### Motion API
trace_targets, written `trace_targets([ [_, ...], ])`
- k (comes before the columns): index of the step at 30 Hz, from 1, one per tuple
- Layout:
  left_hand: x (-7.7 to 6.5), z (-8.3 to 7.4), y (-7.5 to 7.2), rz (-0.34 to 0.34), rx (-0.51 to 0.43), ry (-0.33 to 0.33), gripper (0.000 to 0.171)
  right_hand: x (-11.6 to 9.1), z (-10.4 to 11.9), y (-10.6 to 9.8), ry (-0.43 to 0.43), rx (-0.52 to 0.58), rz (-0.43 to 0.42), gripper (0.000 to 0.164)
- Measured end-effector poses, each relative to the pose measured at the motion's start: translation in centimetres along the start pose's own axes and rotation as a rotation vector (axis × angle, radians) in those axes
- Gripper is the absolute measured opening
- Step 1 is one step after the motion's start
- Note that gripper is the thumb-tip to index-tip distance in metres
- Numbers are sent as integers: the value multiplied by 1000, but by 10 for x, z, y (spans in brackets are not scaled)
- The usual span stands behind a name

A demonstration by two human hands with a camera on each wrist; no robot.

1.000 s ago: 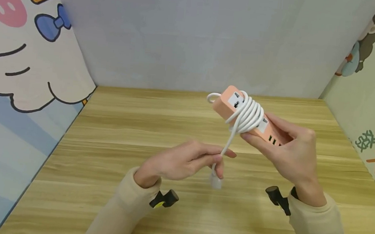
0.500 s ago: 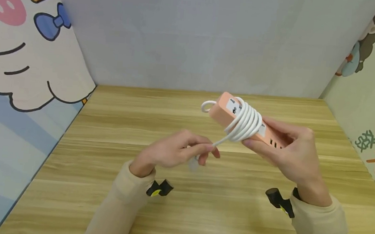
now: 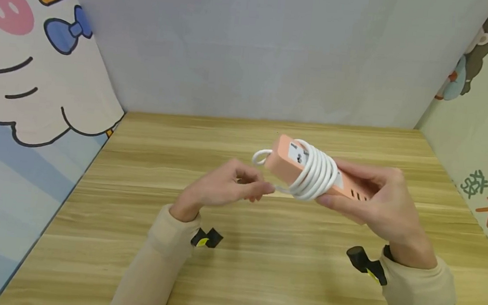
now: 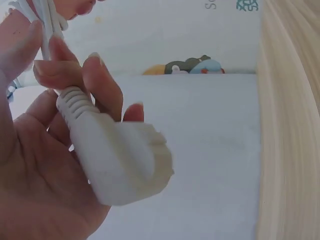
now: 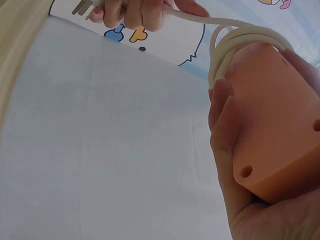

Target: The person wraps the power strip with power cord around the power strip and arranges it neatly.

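Observation:
My right hand (image 3: 385, 203) grips a pink-orange power strip (image 3: 284, 163) by its near end, thumb along one side. A white cord (image 3: 318, 173) is wound in several turns around the strip's middle, and a small loop of it sticks out past the far end. To the left, my left hand (image 3: 223, 184) pinches the cord's free end between thumb and fingers. In the left wrist view the white plug (image 4: 120, 155) hangs by that hand's palm, below the curled fingers. The right wrist view shows the strip's underside (image 5: 280, 115) and the plug's metal prongs (image 5: 82, 7).
Both hands are above a wood-grain table (image 3: 259, 280). A pale wall panel (image 3: 257, 52) stands behind it, with cartoon-printed panels at the left (image 3: 49, 82) and right (image 3: 480, 144). Black wrist cameras (image 3: 367, 265) sit at both sleeves.
My left hand has moved left and up with the cord's end, drawing the free length short against the strip. The power strip has come lower and turned somewhat, its far end moving down and left.

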State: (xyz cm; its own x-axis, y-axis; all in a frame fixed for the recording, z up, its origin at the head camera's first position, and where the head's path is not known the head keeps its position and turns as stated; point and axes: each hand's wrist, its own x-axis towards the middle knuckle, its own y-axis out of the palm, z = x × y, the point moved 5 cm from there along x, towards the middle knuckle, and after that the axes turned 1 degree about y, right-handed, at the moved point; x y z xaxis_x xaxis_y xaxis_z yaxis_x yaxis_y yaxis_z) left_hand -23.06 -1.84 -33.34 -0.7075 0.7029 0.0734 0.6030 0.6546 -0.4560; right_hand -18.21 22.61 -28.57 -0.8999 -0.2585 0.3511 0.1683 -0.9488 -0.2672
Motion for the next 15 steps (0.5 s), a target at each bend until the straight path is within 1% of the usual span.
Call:
trace_targets([
  [3,-1,3,-3,-48,-46,-12,30,-1,-2,1,37,-39,19,54],
  [5,-1,4,-4,-79,-62,-23,24,-1,-3,1,57,-71,22,55],
  [8,-1,5,-6,-100,-62,-30,18,-1,-3,1,53,-70,49,54],
  [11,-2,4,-6,-73,-42,-8,13,-1,-1,4,10,-38,113,54],
  [15,-3,2,-5,-6,-17,19,8,-2,1,7,-41,-10,198,57],
])
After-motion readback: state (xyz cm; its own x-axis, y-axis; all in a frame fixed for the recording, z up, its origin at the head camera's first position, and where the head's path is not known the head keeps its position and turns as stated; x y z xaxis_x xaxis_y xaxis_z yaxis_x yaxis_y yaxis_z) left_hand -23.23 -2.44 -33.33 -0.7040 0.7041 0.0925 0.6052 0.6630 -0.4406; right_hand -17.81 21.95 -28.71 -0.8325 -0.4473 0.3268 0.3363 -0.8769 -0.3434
